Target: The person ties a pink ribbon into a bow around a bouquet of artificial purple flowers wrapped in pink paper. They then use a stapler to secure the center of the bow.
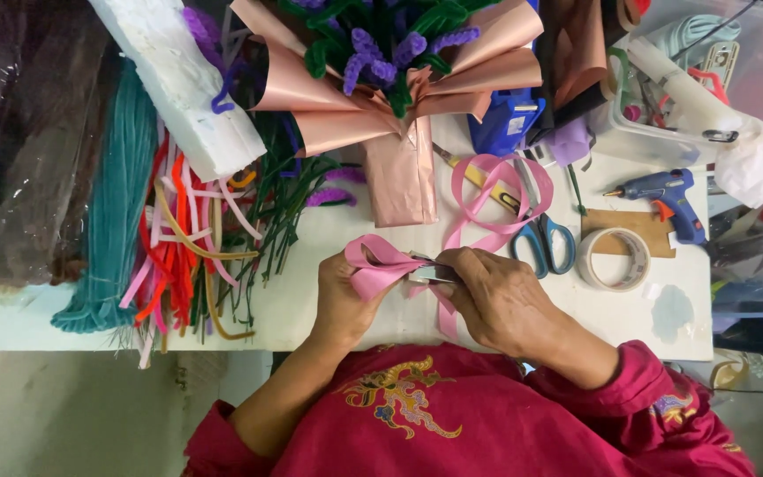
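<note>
My left hand (343, 299) pinches a folded loop of pink ribbon (380, 265) at the near edge of the white table (311, 305). My right hand (498, 299) grips a small silver stapler (433, 271) and presses it against the ribbon fold. The ribbon's loose end curls away in a loop (496, 199) toward the back. Just behind lies a bouquet (399, 97) wrapped in rose-gold paper with purple and green pipe-cleaner flowers.
Blue-handled scissors (547, 240), a clear tape roll (615, 259) and a blue glue gun (668, 199) lie at the right. Loose pipe cleaners (183, 247), a teal bundle (112, 221) and a white foam block (183, 84) fill the left. A clear plastic bin (717, 62) sits back right.
</note>
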